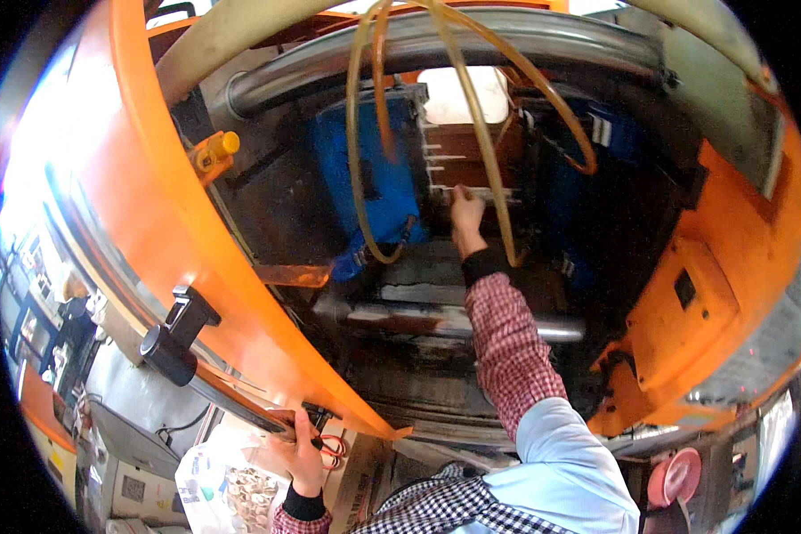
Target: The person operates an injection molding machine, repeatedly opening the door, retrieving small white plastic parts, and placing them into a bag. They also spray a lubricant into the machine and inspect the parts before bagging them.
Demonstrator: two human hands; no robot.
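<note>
My right hand [467, 216] reaches deep into the machine, between two blue mould halves. Its fingers are closed at the left end of a thin white plastic piece [497, 192] and seem to pinch it. More short white plastic strips [433, 151] stick out just above that hand. Lower left, my left hand [301, 456] is wrapped round the edge of the orange sliding door [218, 267], thumb up, beside a small black latch [322, 415]. The left-hand mould half [369, 178] is blue; the right-hand one [571, 191] lies mostly in shadow.
Yellowish hoses [461, 62] hang in loops round my right forearm. Thick steel bars [454, 40] cross above and below the moulds. A black door handle [173, 347] juts out at left. Below it stands a plastic bag [212, 481] of small pale parts. A pink bowl [675, 478] sits lower right.
</note>
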